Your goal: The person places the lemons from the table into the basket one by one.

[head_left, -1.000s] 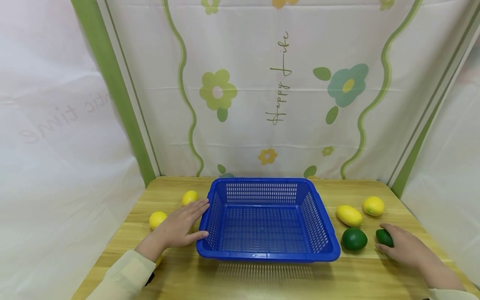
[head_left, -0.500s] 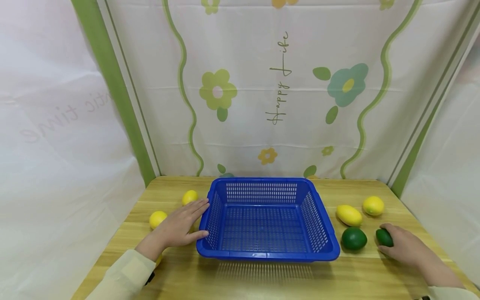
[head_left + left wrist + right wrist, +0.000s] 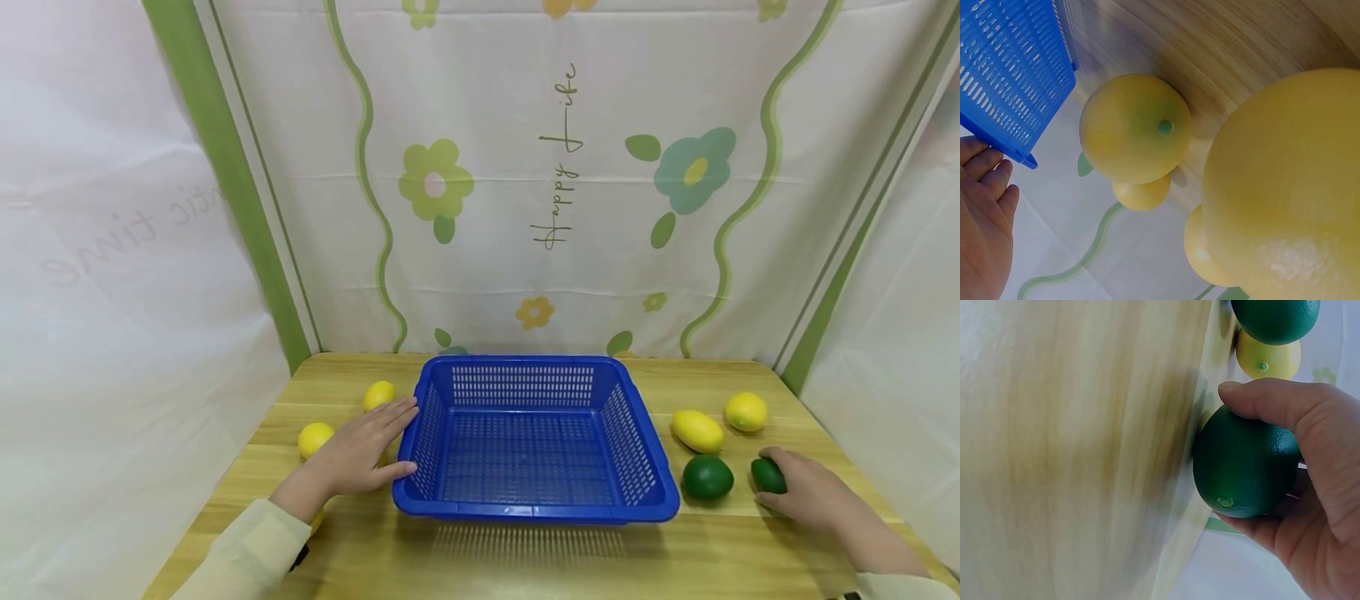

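Observation:
A blue plastic basket (image 3: 525, 462) with slotted walls stands mid-table. My left hand (image 3: 360, 450) rests its straightened fingers on the basket's left rim, thumb spread toward the near side; in the left wrist view its fingertips (image 3: 997, 172) sit at the rim. At the right, my right hand (image 3: 813, 492) grips a dark green lime (image 3: 1244, 465), thumb over one side and fingers round the other, close to the tabletop. Another green lime (image 3: 708, 477) lies between that hand and the basket. Behind it are two lemons, one elongated lemon (image 3: 697, 431) and one rounder lemon (image 3: 747, 412).
Left of the basket lie several lemons, among them a far lemon (image 3: 380, 395) and a lemon (image 3: 316, 440) by the left wrist; others are partly hidden by the hand and sleeve. White patterned cloth (image 3: 510, 250) walls in the wooden table (image 3: 352, 550) at back and sides.
Almost nothing differs. My right thumb has drawn slightly closer around the green lime; the left hand and basket have stayed in place.

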The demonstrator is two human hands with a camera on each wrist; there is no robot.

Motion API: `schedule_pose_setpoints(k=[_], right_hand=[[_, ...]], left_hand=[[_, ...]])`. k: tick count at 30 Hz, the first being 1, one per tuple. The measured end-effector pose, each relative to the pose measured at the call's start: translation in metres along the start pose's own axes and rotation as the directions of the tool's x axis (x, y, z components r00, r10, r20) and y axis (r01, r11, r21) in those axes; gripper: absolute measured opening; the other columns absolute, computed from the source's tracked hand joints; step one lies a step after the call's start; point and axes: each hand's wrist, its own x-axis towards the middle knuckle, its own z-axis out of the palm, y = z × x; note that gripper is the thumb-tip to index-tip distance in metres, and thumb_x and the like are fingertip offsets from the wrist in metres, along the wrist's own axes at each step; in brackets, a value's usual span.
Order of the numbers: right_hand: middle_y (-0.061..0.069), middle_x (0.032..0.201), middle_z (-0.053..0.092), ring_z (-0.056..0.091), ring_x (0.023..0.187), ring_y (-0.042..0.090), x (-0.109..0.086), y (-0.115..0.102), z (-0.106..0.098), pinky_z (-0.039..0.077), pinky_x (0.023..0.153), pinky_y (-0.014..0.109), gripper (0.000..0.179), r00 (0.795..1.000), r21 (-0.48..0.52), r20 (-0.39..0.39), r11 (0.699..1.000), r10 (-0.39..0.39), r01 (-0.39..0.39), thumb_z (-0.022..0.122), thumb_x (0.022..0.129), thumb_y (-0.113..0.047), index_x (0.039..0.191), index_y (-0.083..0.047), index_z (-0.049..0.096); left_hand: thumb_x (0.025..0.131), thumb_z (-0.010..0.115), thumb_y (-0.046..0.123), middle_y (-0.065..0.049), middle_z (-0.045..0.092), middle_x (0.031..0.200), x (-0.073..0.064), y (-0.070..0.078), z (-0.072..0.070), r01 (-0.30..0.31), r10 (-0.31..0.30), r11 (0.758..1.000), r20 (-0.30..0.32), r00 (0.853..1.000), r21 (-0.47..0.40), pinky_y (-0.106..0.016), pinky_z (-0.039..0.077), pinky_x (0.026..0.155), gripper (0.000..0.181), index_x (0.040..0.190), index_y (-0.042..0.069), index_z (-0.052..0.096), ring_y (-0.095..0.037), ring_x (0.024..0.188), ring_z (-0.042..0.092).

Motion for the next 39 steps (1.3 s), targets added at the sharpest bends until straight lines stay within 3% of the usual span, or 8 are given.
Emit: schedule_pose_setpoints(k=[11, 19, 22, 27, 29, 31, 34, 39], right_hand=[[0.04, 0.116, 0.052, 0.056, 0.098, 0.052, -0.003, -0.005, -0.005, 0.049, 0.072, 0.059, 0.072, 0.999, 0.007, -0.049, 1.0, -0.003, 0.004, 0.082, 0.076, -0.023, 0.127, 0.014, 0.048], [0.035, 0.111, 0.055, 0.058, 0.09, 0.046, -0.002, -0.007, -0.004, 0.05, 0.067, 0.054, 0.066, 0.982, -0.02, -0.167, 0.996, -0.085, 0.083, 0.082, 0.074, -0.012, 0.126, 0.012, 0.049], [0.031, 0.105, 0.057, 0.059, 0.085, 0.04, 0.0, -0.008, -0.004, 0.05, 0.062, 0.05, 0.066, 0.955, -0.07, -0.254, 0.988, -0.155, 0.141, 0.084, 0.07, -0.008, 0.123, 0.01, 0.05], [0.029, 0.103, 0.057, 0.059, 0.082, 0.043, 0.004, -0.009, -0.005, 0.051, 0.06, 0.055, 0.071, 0.869, -0.171, -0.398, 0.955, -0.292, 0.243, 0.087, 0.061, -0.003, 0.12, 0.01, 0.051], [0.029, 0.103, 0.056, 0.058, 0.082, 0.045, 0.006, -0.009, -0.006, 0.051, 0.062, 0.057, 0.065, 0.834, -0.195, -0.437, 0.941, -0.337, 0.278, 0.084, 0.075, -0.023, 0.12, 0.011, 0.051], [0.028, 0.103, 0.056, 0.058, 0.081, 0.044, 0.009, -0.009, -0.007, 0.05, 0.061, 0.057, 0.068, 0.802, -0.218, -0.467, 0.927, -0.373, 0.304, 0.068, 0.088, -0.047, 0.119, 0.011, 0.052], [0.028, 0.102, 0.056, 0.057, 0.08, 0.045, 0.012, -0.01, -0.009, 0.048, 0.063, 0.057, 0.086, 0.76, -0.238, -0.506, 0.913, -0.408, 0.331, 0.028, 0.093, -0.067, 0.117, 0.012, 0.053], [0.03, 0.102, 0.056, 0.056, 0.082, 0.047, 0.015, -0.017, -0.012, 0.047, 0.066, 0.057, 0.088, 0.715, -0.273, -0.541, 0.896, -0.443, 0.35, 0.024, 0.095, -0.065, 0.115, 0.014, 0.055]], left_hand=[[0.094, 0.053, 0.055, -0.016, 0.036, 0.152, 0.0, 0.001, 0.0, 0.002, -0.002, 1.0, -0.003, 1.0, -0.001, -0.047, 0.032, 0.111, 0.077, 0.146, -0.001, 0.04, -0.031, 0.14, 0.032], [0.094, 0.053, 0.055, -0.016, 0.035, 0.152, 0.0, -0.001, 0.002, 0.004, -0.004, 1.0, -0.002, 1.0, 0.0, -0.047, 0.031, 0.111, 0.077, 0.146, 0.0, 0.04, -0.031, 0.14, 0.032], [0.094, 0.053, 0.055, -0.015, 0.035, 0.152, 0.0, -0.001, 0.003, 0.003, -0.003, 1.0, -0.004, 1.0, 0.002, -0.047, 0.031, 0.111, 0.077, 0.147, 0.0, 0.04, -0.031, 0.14, 0.031], [0.094, 0.054, 0.054, -0.016, 0.036, 0.152, 0.0, -0.001, 0.003, -0.005, 0.005, 1.0, -0.016, 1.0, 0.005, -0.047, 0.032, 0.11, 0.077, 0.146, -0.001, 0.04, -0.031, 0.14, 0.032], [0.094, 0.054, 0.054, -0.016, 0.036, 0.152, 0.0, -0.001, 0.003, -0.008, 0.008, 1.0, -0.019, 1.0, 0.007, -0.047, 0.032, 0.11, 0.077, 0.146, -0.001, 0.041, -0.031, 0.139, 0.033], [0.094, 0.054, 0.054, -0.016, 0.036, 0.152, -0.001, -0.001, 0.003, -0.008, 0.008, 1.0, -0.02, 1.0, 0.008, -0.047, 0.032, 0.11, 0.077, 0.146, -0.001, 0.041, -0.031, 0.139, 0.033], [0.094, 0.054, 0.055, -0.016, 0.036, 0.152, -0.001, -0.001, 0.003, -0.007, 0.007, 1.0, -0.02, 1.0, 0.008, -0.047, 0.032, 0.111, 0.077, 0.146, -0.001, 0.041, -0.031, 0.14, 0.032], [0.094, 0.052, 0.057, -0.015, 0.035, 0.153, 0.0, -0.002, 0.004, -0.001, 0.001, 1.0, -0.008, 1.0, 0.009, -0.046, 0.03, 0.112, 0.078, 0.147, 0.0, 0.04, -0.029, 0.141, 0.031]])
